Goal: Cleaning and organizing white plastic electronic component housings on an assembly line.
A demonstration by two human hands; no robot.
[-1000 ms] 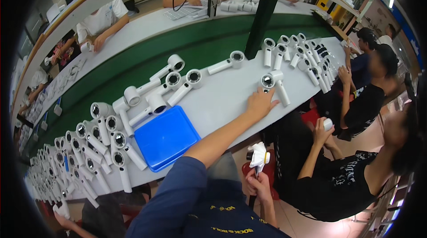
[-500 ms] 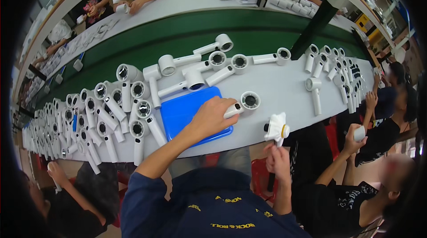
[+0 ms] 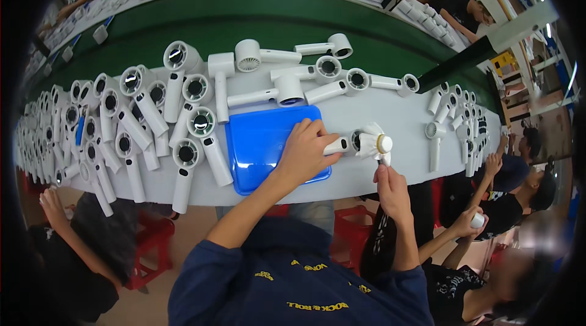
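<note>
Two hands of yours come close together over the table. Your left hand is curled narrowly around the handle of a white fan, fingers bent over it, with only the handle's right end showing. Your right hand is closed on the thin stem of a white ruffled tool with a yellow band, thumb along the stem.

The fan lies to the right of your left hand, its long axis running roughly crosswise in front of you, head toward the right. Your left hand is the nearer to its handle; your right hand sits below and to the right of its head. The ruffled tool overlaps that head, though you cannot tell from this view whether they touch.

Your left hand is over the right part of a blue tray. Beyond the tray lies a row of white fans; a dense crowd of fans spreads to its left, and a lone fan lies well to the right.
</note>
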